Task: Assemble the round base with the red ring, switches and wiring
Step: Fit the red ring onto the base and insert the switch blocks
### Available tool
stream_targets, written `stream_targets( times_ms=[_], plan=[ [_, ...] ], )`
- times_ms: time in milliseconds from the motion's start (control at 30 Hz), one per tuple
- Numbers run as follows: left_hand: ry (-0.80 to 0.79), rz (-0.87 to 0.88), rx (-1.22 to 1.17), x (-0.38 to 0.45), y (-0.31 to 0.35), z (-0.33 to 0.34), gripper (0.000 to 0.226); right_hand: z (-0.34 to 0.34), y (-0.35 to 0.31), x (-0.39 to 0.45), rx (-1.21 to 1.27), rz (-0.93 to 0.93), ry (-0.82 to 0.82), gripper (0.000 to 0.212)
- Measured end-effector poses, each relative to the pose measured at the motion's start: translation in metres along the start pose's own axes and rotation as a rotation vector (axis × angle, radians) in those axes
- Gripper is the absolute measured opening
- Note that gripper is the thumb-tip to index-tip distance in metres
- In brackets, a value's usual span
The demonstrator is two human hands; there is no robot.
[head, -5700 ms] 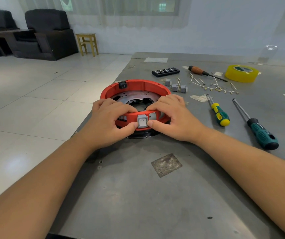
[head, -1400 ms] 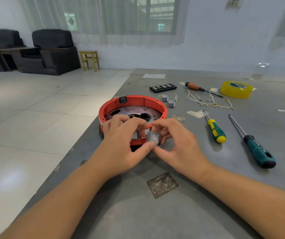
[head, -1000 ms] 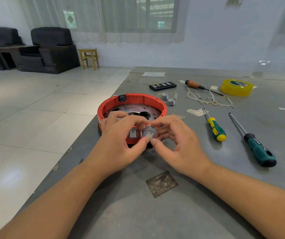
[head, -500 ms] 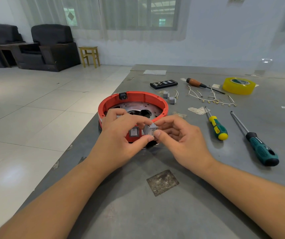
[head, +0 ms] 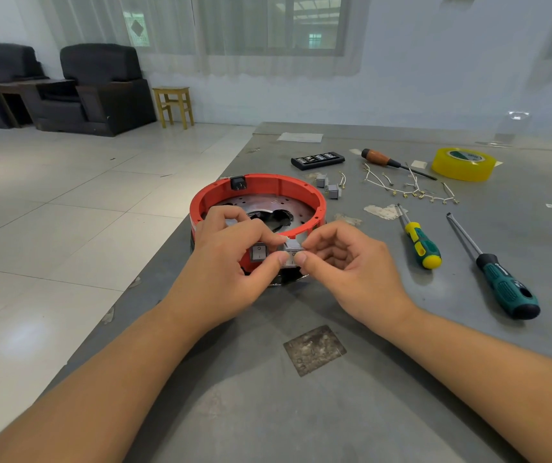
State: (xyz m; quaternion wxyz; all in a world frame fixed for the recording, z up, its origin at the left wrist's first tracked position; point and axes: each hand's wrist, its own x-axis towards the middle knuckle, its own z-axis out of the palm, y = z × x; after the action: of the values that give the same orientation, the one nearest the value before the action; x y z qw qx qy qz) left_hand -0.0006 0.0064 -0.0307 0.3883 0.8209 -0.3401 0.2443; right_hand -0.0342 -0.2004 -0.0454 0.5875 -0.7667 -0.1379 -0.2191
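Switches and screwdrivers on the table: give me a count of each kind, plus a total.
Grey switches: 4, one seated in the red ring, one pinched by both hands, two loose beyond the ring.
Screwdrivers: 3, brown-handled, green-and-yellow, teal.
Total: 7.

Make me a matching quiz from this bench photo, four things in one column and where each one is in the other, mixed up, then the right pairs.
Things
1. tape roll
2. loose grey switch
3. black socket
4. stool

Places
A. on the floor beside the armchair
B. pinched between both hands' fingertips
C. on the far right of the table
D. set in the far wall of the red ring

Pairs: 1-C, 2-B, 3-D, 4-A
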Motion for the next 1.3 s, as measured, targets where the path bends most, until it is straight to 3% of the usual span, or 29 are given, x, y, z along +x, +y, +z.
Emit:
stream_targets(
  times_ms=[133,567,700,933,1300],
  plan=[
    [0.004,0.048,0.052,0.0,0.004,0.001,0.011,-0.001,0.0,0.001,0.087,0.058,-0.03,0.015],
    [0.013,0.068,0.085,0.003,0.003,0.002,0.002,-0.001,0.001,0.002,0.039,0.053,-0.105,0.009],
    [-0.024,0.039,0.081,0.003,-0.002,0.001,0.006,-0.002,0.004,0.004,-0.025,0.021,-0.143,0.01],
    [-0.098,-0.09,0.117,0.0,-0.011,0.004,0.039,-0.001,0.007,0.007,-0.142,-0.05,-0.214,0.006],
    [-0.099,-0.076,0.133,0.005,-0.011,0.005,0.027,0.001,0.008,0.011,-0.155,-0.06,-0.185,0.005]
  ],
)
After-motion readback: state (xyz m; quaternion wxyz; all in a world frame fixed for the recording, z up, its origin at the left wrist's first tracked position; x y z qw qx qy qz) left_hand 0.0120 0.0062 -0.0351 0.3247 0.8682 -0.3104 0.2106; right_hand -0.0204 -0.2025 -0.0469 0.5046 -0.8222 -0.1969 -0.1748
